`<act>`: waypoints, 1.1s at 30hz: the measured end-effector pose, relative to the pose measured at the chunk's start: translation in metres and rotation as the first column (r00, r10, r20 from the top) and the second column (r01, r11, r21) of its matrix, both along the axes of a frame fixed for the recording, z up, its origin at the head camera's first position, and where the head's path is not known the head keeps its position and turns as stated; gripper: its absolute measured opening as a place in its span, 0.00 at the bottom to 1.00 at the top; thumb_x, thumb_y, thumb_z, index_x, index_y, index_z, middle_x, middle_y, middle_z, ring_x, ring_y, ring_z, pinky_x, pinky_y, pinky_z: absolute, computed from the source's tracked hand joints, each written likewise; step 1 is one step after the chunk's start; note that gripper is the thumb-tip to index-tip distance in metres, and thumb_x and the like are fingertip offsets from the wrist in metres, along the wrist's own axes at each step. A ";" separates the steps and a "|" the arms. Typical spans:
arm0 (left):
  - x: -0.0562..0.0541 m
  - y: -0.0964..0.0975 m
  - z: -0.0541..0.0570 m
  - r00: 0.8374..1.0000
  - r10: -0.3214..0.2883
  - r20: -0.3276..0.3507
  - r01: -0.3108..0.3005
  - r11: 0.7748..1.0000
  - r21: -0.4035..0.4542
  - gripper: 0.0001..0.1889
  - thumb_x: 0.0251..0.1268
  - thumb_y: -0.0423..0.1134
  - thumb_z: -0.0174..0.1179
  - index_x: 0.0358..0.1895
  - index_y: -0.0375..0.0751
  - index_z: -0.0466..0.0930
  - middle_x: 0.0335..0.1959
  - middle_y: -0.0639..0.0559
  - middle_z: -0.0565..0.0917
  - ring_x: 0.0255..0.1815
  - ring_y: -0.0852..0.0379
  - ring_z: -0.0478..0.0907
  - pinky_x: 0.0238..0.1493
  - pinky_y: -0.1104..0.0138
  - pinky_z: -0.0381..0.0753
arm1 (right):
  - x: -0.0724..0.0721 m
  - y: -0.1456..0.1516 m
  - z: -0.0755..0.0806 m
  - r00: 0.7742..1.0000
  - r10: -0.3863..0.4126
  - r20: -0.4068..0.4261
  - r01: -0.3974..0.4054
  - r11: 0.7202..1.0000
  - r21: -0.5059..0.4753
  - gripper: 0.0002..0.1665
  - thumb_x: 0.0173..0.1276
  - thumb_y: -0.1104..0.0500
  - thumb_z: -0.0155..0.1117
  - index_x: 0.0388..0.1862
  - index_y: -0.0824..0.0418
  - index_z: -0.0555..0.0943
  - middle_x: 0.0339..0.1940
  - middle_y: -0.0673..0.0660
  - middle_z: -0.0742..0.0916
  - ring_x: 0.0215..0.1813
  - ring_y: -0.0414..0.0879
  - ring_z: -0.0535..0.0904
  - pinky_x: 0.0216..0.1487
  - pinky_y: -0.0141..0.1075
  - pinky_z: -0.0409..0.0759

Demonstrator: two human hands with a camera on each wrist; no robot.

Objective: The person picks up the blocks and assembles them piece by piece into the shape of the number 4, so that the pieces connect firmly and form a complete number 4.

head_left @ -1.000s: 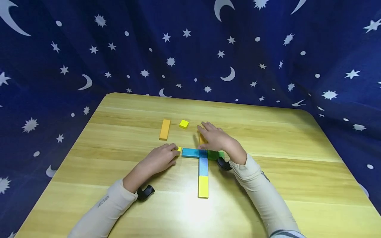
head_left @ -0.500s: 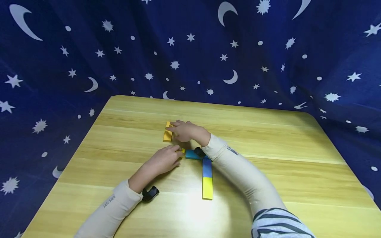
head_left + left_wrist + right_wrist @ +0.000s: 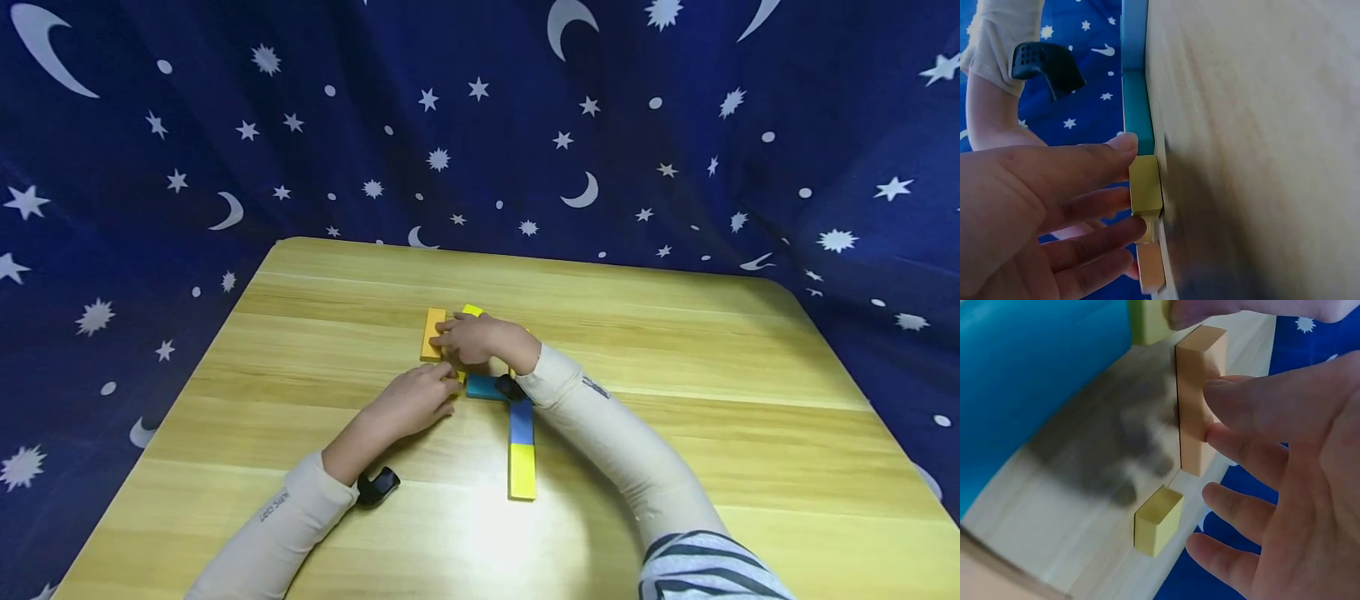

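Observation:
My left hand (image 3: 416,400) pinches a small yellow block (image 3: 1145,187) flat on the table, thumb at one end and fingers at the other. That block meets the end of a teal-blue block (image 3: 486,388). Further back, the thumb and forefinger of my right hand (image 3: 483,340) press on a long orange block (image 3: 1194,403); its other fingers reach out in the air. Just behind the right hand lies another small yellow block (image 3: 471,309), partly covered in the head view. A lighter blue block (image 3: 521,423) and a long yellow block (image 3: 522,472) run in a line toward me.
The right sleeve (image 3: 607,425) crosses above the row of blocks and hides part of it. Each wrist carries a black camera mount, the left one (image 3: 377,487) close to the tabletop. A dark blue curtain (image 3: 480,125) hangs behind the wooden table (image 3: 675,333).
The right hand has left the blocks at the right and reached left to the long orange block. That block has slid slightly right. The left hand stays on the small yellow block.

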State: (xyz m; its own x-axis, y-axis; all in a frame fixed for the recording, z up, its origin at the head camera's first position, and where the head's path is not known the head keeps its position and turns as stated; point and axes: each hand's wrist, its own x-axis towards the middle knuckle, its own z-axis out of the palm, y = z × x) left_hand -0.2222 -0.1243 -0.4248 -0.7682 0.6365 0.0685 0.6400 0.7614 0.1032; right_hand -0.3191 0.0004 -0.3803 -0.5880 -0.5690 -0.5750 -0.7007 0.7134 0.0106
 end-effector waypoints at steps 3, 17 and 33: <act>0.000 0.000 0.000 1.000 -0.004 0.011 0.004 1.000 0.005 0.13 0.58 0.43 0.61 0.46 0.44 0.82 0.48 0.49 0.78 0.50 0.51 0.76 0.50 0.62 0.77 | 0.002 0.006 0.001 1.000 -0.016 0.014 0.017 1.000 -0.013 0.32 0.72 0.65 0.37 0.71 0.41 0.56 0.74 0.46 0.54 0.75 0.54 0.42 0.70 0.57 0.46; -0.001 0.000 0.002 0.999 0.007 0.044 -0.008 1.000 0.019 0.14 0.60 0.45 0.59 0.46 0.44 0.81 0.51 0.46 0.77 0.50 0.49 0.76 0.52 0.60 0.76 | 0.010 0.030 0.001 0.998 -0.056 0.021 0.058 0.996 -0.063 0.30 0.72 0.63 0.40 0.70 0.42 0.57 0.74 0.48 0.55 0.75 0.56 0.45 0.70 0.55 0.49; 0.000 0.001 0.001 0.999 0.000 0.033 -0.001 0.999 0.047 0.13 0.60 0.45 0.59 0.44 0.44 0.82 0.49 0.47 0.78 0.50 0.49 0.76 0.52 0.59 0.76 | 0.022 0.042 0.001 0.998 -0.052 -0.017 0.051 0.996 -0.073 0.31 0.71 0.66 0.41 0.70 0.43 0.58 0.74 0.49 0.56 0.74 0.58 0.46 0.68 0.59 0.51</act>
State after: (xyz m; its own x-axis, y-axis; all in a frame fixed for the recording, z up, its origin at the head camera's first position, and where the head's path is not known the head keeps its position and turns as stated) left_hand -0.2225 -0.1231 -0.4242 -0.7708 0.6329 0.0734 0.6355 0.7554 0.1598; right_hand -0.2966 0.0426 -0.3796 -0.6279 -0.5775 -0.5217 -0.6633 0.7478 -0.0294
